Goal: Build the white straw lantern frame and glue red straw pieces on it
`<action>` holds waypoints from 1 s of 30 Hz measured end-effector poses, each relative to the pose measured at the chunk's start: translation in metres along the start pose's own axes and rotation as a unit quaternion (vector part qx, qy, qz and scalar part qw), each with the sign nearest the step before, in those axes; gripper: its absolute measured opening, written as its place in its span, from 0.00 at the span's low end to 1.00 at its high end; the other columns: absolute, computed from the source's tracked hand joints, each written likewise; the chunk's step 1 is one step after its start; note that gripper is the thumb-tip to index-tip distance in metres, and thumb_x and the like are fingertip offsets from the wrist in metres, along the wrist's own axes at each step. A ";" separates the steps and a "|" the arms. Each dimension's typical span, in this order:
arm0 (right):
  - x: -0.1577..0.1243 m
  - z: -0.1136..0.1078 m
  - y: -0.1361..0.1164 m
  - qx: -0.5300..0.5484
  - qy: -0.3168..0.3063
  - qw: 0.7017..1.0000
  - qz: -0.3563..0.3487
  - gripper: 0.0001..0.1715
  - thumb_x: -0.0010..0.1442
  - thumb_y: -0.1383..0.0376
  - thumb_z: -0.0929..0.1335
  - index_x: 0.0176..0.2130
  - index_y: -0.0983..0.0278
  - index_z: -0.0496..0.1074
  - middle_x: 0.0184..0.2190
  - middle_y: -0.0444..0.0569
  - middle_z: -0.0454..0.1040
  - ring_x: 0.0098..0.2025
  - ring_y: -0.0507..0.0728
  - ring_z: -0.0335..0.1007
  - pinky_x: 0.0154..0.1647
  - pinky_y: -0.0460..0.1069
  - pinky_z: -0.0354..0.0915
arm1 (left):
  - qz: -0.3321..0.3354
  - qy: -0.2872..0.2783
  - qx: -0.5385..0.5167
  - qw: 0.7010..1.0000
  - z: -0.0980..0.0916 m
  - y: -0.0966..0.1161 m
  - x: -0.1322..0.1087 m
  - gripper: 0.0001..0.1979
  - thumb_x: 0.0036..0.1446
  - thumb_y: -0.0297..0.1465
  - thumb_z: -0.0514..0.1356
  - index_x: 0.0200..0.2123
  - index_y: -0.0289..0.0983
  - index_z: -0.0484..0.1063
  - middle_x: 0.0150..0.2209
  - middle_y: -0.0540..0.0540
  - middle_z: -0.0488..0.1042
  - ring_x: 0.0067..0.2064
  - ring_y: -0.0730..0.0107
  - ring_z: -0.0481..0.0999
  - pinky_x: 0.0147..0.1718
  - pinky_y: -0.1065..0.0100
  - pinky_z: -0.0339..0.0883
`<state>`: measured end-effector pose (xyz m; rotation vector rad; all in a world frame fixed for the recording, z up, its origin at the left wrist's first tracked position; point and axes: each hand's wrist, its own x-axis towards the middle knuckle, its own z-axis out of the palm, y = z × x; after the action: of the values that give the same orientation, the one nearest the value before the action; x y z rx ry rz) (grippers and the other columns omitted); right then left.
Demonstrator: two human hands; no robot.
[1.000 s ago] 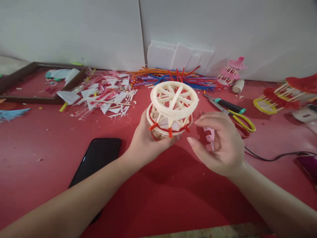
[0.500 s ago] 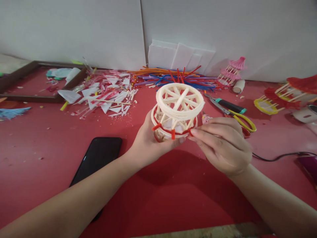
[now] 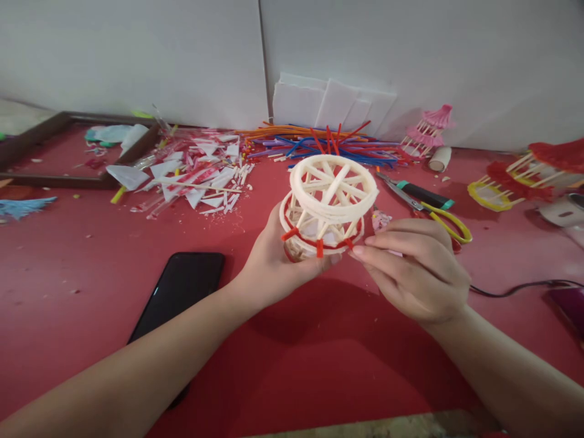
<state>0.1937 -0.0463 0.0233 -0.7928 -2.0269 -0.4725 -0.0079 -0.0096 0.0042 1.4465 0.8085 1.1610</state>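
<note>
A cream round frame (image 3: 335, 210) has a spoked upper ring joined by thin sticks to a lower ring. Red pipe cleaner (image 3: 320, 247) runs around the lower ring, with short red pieces sticking outward at its front. Wrapped round the left side and underside of the frame, my left hand (image 3: 274, 261) holds it above the table, thumb along the front. At the frame's lower right, my right hand (image 3: 413, 267) has its thumb and index fingertips together beside a red end. Whether the fingertips grip that end cannot be made out.
A black phone (image 3: 182, 289) lies left of my hands. Scissors (image 3: 440, 222) and a dark cutter (image 3: 424, 194) are behind my right hand. Pipe cleaners (image 3: 278, 146) and paper scraps (image 3: 201, 176) lie along the wall. A wooden picture frame (image 3: 59, 180) is at left, red-trimmed models (image 3: 554, 161) at right.
My right hand has shifted slightly right, and its fingertips have come off the red end at the lower right. The round frame has turned and moved very slightly in my left hand.
</note>
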 end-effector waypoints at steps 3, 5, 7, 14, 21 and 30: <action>0.000 -0.001 -0.001 -0.009 -0.002 1.000 -0.009 0.14 0.52 0.76 0.76 0.40 0.67 0.79 0.35 0.50 0.77 0.40 0.58 0.73 0.41 0.53 0.73 | 0.005 0.004 0.001 1.000 0.000 -0.001 -0.001 0.39 0.45 0.27 0.73 0.58 0.40 0.60 0.59 0.40 0.73 0.59 0.52 0.74 0.58 0.55 0.73; 0.001 -0.002 -0.001 -0.017 -0.008 1.000 -0.011 0.12 0.52 0.76 0.76 0.39 0.68 0.79 0.34 0.50 0.77 0.39 0.57 0.74 0.41 0.53 0.72 | 0.006 0.006 0.008 1.000 -0.001 -0.001 -0.001 0.39 0.45 0.28 0.74 0.58 0.39 0.60 0.59 0.39 0.73 0.59 0.52 0.74 0.58 0.55 0.73; 0.001 -0.002 -0.002 -0.023 -0.011 1.000 -0.007 0.11 0.52 0.76 0.75 0.38 0.68 0.79 0.33 0.49 0.77 0.38 0.56 0.74 0.40 0.52 0.72 | 0.002 0.009 0.016 1.000 -0.001 -0.001 -0.001 0.39 0.45 0.29 0.74 0.58 0.39 0.60 0.58 0.39 0.73 0.59 0.51 0.75 0.57 0.54 0.74; 0.005 0.000 -0.006 -0.046 -0.014 0.999 -0.009 0.09 0.52 0.74 0.76 0.34 0.64 0.76 0.28 0.45 0.77 0.34 0.54 0.74 0.37 0.51 0.73 | -0.003 0.018 -0.006 1.000 0.000 -0.004 -0.001 0.43 0.43 0.32 0.76 0.60 0.42 0.59 0.60 0.39 0.71 0.60 0.48 0.73 0.58 0.51 0.73; 0.006 -0.001 -0.010 -0.058 -0.006 0.998 0.011 0.11 0.51 0.73 0.76 0.30 0.61 0.73 0.25 0.42 0.74 0.32 0.53 0.73 0.35 0.50 0.73 | -0.012 0.011 -0.010 1.000 0.002 -0.001 -0.002 0.44 0.42 0.37 0.76 0.60 0.44 0.59 0.60 0.39 0.71 0.59 0.48 0.74 0.56 0.51 0.74; 0.007 0.000 -0.010 -0.062 -0.009 0.998 0.012 0.10 0.53 0.72 0.76 0.31 0.61 0.72 0.25 0.42 0.74 0.31 0.53 0.73 0.34 0.50 0.73 | -0.001 0.012 0.005 1.000 0.001 -0.001 -0.001 0.44 0.42 0.38 0.76 0.59 0.42 0.59 0.61 0.38 0.70 0.61 0.47 0.72 0.59 0.49 0.71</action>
<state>0.1838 -0.0513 0.0287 -0.8970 -2.0171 -0.5838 -0.0073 -0.0105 0.0030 1.4426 0.8341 1.1748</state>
